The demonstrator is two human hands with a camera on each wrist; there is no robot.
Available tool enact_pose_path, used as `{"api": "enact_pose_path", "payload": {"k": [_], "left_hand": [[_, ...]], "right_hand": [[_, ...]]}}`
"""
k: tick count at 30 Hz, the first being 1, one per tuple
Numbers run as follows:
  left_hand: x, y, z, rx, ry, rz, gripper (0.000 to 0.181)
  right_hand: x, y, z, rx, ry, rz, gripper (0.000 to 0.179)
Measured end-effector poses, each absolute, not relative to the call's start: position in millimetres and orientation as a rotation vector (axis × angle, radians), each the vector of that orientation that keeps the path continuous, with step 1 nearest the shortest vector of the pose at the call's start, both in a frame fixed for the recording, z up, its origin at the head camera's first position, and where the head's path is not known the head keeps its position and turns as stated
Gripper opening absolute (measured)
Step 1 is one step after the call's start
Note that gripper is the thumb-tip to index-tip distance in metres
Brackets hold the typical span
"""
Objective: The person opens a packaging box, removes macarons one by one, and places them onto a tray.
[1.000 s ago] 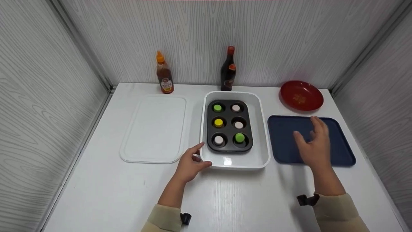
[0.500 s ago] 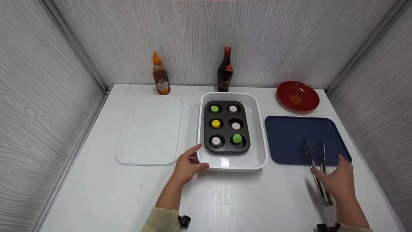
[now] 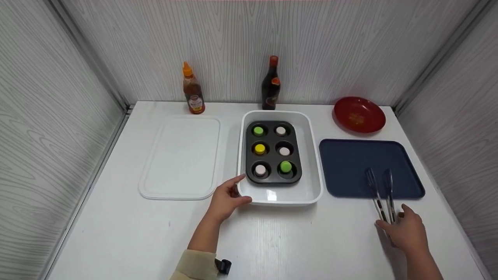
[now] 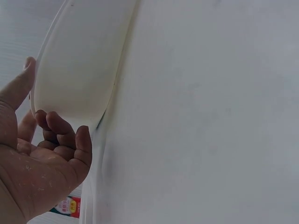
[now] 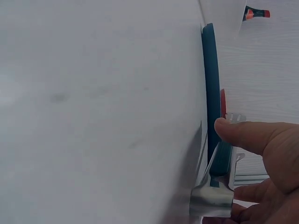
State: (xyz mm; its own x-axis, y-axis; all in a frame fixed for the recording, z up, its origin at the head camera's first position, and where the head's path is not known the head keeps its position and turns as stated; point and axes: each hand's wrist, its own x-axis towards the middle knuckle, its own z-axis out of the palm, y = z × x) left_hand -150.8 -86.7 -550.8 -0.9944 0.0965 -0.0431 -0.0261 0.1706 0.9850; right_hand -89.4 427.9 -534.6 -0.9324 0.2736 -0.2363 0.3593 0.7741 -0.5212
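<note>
Near the right front of the table, my right hand [image 3: 408,233] holds a pair of metal tongs [image 3: 372,183] by its rear part, thumb on one side and fingers on the other. The tongs' two arms stand apart, their tips over the navy tray [image 3: 346,167]. In the right wrist view the metal hinge end [image 5: 211,201] of the tongs shows beside the thumb. My left hand [image 3: 225,201] grips the near left corner of a white rectangular container [image 3: 295,194], its other fingers loosely curled. Inside the container lies a dark muffin tin [image 3: 274,155] with green, yellow and pale round pieces in its cups.
A white lid-like panel [image 3: 183,159] lies to the left. Along the back stand an orange-capped sauce bottle [image 3: 194,97] and a dark bottle [image 3: 271,89]. Behind the navy tray is a red bowl [image 3: 360,116]. Panelled walls enclose the table's back and sides.
My right hand has come from above the navy tray toward the table's front, first beside the tongs, then further back along them. The tongs now lie across the tray's edge. My left hand stays at the corner.
</note>
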Motion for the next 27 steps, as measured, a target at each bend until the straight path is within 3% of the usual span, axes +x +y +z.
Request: {"api": "enact_pose_path", "payload": {"k": [12,27], "left_hand": [[-151,-86,-554,0.033,2.292,2.012,0.078],[-151,-85,-555,0.024,2.283,2.022,0.078]], "right_hand": [[-86,429,-535,0.522,2.79,-0.902,0.079],[-86,424,-525,0.669,2.81,-0.914,0.061]]}}
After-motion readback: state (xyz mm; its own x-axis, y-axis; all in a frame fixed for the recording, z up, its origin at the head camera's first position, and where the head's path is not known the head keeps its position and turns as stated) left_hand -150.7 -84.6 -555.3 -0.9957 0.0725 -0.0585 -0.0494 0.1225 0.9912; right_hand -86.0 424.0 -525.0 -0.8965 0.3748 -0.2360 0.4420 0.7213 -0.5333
